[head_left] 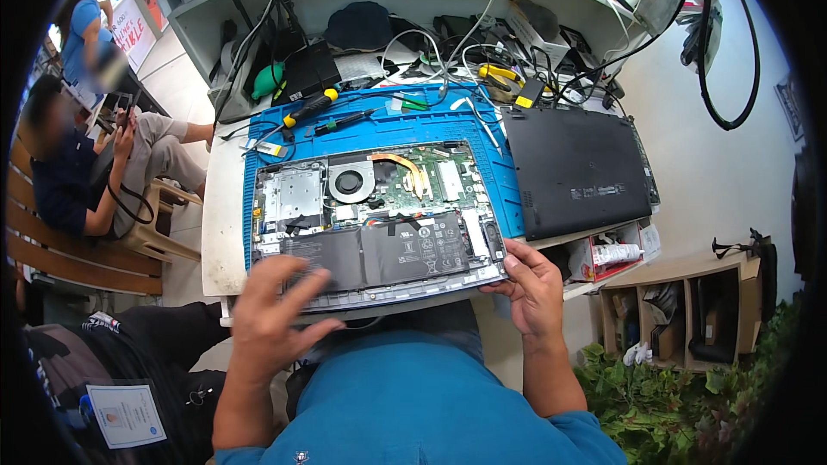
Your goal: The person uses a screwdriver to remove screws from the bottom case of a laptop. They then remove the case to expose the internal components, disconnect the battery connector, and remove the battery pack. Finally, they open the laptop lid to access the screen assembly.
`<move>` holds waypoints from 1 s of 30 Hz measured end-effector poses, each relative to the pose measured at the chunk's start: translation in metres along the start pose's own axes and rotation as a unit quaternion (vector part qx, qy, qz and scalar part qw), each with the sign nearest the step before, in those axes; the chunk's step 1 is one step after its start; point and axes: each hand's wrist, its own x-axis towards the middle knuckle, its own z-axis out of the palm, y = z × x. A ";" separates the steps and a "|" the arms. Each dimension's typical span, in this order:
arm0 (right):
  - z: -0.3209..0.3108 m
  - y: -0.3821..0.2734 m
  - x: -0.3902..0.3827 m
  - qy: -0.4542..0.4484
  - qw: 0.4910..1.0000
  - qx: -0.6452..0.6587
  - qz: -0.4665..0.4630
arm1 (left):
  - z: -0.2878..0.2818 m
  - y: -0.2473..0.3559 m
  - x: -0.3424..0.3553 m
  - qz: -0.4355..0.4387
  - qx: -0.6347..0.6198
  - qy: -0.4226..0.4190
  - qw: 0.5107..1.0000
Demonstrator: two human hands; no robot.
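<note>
An opened laptop base point(448, 284) lies on a blue repair mat point(413, 133), its insides bare: a round fan point(351, 182), a copper heat pipe point(403, 161), a green circuit board and a black battery point(413, 250) along the near side. My right hand point(530, 284) grips the base's near right corner between thumb and fingers. Over the near left edge hovers my left hand point(280, 319), fingers apart and slightly smeared by motion, with nothing seen in it; whether its fingertips touch the battery I cannot tell. A black laptop bottom cover point(581, 172) lies right of the base.
Behind the base lie a yellow-and-black screwdriver point(312, 108), a thinner black screwdriver point(345, 122), yellow-handled pliers point(501, 74) and a green air blower point(268, 80). Tangled cables cross the back. A person sits at the left; another with a badge point(127, 416) is close at lower left.
</note>
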 end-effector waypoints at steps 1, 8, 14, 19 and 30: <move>0.000 -0.002 -0.001 0.000 1.000 0.018 0.006 | 0.012 0.000 0.004 0.056 0.000 -0.017 0.998; 0.005 0.011 -0.016 -0.014 0.997 0.069 -0.041 | 0.031 -0.014 0.010 0.196 0.010 0.041 0.980; 0.007 0.050 -0.034 0.043 0.991 -0.033 -0.121 | 0.025 -0.010 0.013 0.200 0.017 0.056 0.978; 0.008 0.055 -0.037 0.056 0.986 -0.080 -0.135 | -0.010 -0.003 0.051 0.190 -0.008 0.058 0.980; 0.010 0.042 -0.030 0.043 0.993 -0.046 -0.102 | -0.076 -0.060 0.211 0.058 -0.217 -0.105 0.969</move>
